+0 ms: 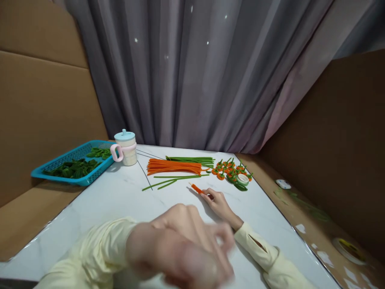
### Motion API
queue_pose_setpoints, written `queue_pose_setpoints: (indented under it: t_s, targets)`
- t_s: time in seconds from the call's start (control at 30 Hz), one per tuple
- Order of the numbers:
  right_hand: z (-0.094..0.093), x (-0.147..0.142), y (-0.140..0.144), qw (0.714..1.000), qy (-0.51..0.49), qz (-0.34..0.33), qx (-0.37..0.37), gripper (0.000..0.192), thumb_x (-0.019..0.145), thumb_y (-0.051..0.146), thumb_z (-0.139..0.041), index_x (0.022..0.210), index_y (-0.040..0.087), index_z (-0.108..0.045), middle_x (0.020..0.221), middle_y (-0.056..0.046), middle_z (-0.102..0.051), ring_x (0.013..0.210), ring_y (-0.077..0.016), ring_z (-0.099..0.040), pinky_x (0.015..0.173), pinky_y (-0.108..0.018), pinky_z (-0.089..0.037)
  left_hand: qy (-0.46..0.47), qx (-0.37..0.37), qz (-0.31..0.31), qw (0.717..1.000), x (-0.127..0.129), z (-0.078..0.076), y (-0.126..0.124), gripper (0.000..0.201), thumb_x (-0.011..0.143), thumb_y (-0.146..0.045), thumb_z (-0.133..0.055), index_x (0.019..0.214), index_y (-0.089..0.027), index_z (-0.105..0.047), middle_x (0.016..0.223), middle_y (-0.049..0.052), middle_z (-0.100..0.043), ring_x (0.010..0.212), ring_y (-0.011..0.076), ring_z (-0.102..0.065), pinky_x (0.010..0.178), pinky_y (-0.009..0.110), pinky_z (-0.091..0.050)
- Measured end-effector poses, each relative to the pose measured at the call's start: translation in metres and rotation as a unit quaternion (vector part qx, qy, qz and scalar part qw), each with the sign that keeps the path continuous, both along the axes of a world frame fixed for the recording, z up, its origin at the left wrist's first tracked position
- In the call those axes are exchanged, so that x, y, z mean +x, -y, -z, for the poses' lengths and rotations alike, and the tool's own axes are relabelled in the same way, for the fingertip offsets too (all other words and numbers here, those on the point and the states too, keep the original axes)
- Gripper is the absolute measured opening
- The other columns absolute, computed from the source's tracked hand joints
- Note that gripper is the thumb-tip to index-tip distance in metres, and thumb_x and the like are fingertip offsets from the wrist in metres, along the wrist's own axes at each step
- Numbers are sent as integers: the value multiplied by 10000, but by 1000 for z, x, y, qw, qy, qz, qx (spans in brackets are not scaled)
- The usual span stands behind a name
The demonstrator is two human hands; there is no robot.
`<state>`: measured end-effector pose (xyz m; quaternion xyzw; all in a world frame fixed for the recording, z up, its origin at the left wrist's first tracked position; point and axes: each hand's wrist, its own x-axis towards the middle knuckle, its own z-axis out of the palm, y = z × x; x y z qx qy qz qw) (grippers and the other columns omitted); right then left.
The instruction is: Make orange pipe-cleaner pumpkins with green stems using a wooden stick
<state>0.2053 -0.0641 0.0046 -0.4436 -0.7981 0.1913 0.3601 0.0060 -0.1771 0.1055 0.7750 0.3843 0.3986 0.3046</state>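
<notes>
- The right hand (219,204) rests on the white surface (120,196) a little toward 4 o'clock of its middle, its grip pinched on one end of an orange pipe-cleaner piece (197,188). The piece points away toward 11 o'clock and lies low against the top, probably so the surface steadies it while it is handled.
- The left hand (183,245) hangs close to the camera at 6 o'clock, raised and blurred. The fingers look curled, but I cannot tell whether its grip holds anything.
- At 12 o'clock from the right hand lies a bundle of orange stems (174,166), with green stems (191,160) just behind it and a few loose green ones (177,178) in front. They are sorted by colour, likely for easy reach.
- At 1 o'clock a cluster of small orange-and-green made pieces (230,167) sits gathered, with a roll of green tape (242,179) just beside it.
- At 10 o'clock stands a lidded cup (126,147) with a pink handle. Beyond it, a blue basket (60,161) of green bits overhangs the surface's edge.
- A grey curtain (192,72) hangs at the back, with brown cardboard on both flanks.
</notes>
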Motion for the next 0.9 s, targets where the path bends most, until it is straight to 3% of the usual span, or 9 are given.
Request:
queue_pose_setpoints:
  t_s: [0.07, 0.1, 0.17, 0.3, 0.37, 0.47, 0.6, 0.73, 0.9]
  targets:
    - [-2, 0, 2, 1000, 12, -15, 16, 249, 926, 265, -396, 835, 162, -603, 689, -45, -651, 584, -159, -587, 571, -263, -430, -108, 106, 94, 984, -8, -15, -22, 549, 854, -598, -340, 585, -243, -661, 507, 65, -573, 602, 219, -559, 761, 419, -398]
    - [-3, 0, 4, 999, 19, -26, 24, 233, 922, 257, -407, 837, 161, -602, 688, -44, -654, 572, -156, -584, 561, -259, -432, -167, 156, 104, 968, -12, -17, -34, 495, 870, -540, -371, 629, -221, -663, 593, 74, -612, 668, 224, -567, 814, 425, -378]
    - [-5, -3, 9, 996, 39, -62, 40, 209, 918, 243, -419, 848, 159, -597, 700, -42, -657, 578, -149, -581, 558, -247, -437, -243, 211, 62, 945, -21, -12, -56, 419, 915, -432, -362, 785, -175, -667, 826, 108, -656, 816, 242, -561, 872, 438, -341]
    - [-14, -15, 30, 981, 96, -153, 72, 208, 941, 232, -400, 903, 168, -595, 783, -42, -652, 641, -139, -584, 582, -228, -443, -301, 124, 89, 941, -29, 20, -79, 376, 962, -396, -326, 1023, -151, -604, 1050, 124, -625, 980, 248, -542, 886, 382, -355]
    - [-20, -21, 43, 963, 152, -179, 130, 234, 960, 209, -348, 978, 160, -576, 836, -61, -643, 644, -142, -577, 567, -234, -436, -309, 34, 153, 938, -30, 31, -80, 406, 965, -439, -297, 1027, -163, -587, 955, 89, -645, 857, 210, -579, 782, 312, -405]
    - [-29, -25, 62, 943, 210, -168, 196, 265, 976, 180, -286, 957, 157, -549, 778, -54, -615, 575, -140, -551, 509, -237, -413, -286, -62, 232, 928, -29, 34, -77, 409, 963, -454, -289, 1005, -182, -591, 849, 44, -643, 722, 163, -577, 628, 229, -403]
    - [-40, -23, 83, 962, 224, -94, 126, 108, 929, 235, -481, 1005, 174, -528, 774, -47, -627, 639, -182, -603, 542, -258, -442, -252, -48, 222, 941, -27, 34, -73, 366, 962, -407, -326, 1021, -196, -618, 824, 31, -655, 697, 157, -570, 621, 221, -382]
    - [-46, -20, 100, 979, 201, -32, 24, 327, 882, 147, -534, 1195, 185, -448, 933, -80, -653, 808, -209, -638, 650, -275, -479, -264, 27, 201, 943, -25, 38, -67, 370, 965, -363, -340, 880, -189, -656, 775, 35, -667, 663, 161, -570, 608, 239, -348]
    - [-48, -19, 106, 989, 135, -8, -57, 185, 883, 139, -523, 1059, 192, -547, 916, -54, -658, 788, -190, -623, 656, -254, -454, -276, 83, 175, 942, -25, 42, -63, 353, 960, -283, -338, 800, -175, -635, 749, 35, -658, 653, 161, -562, 610, 256, -335]
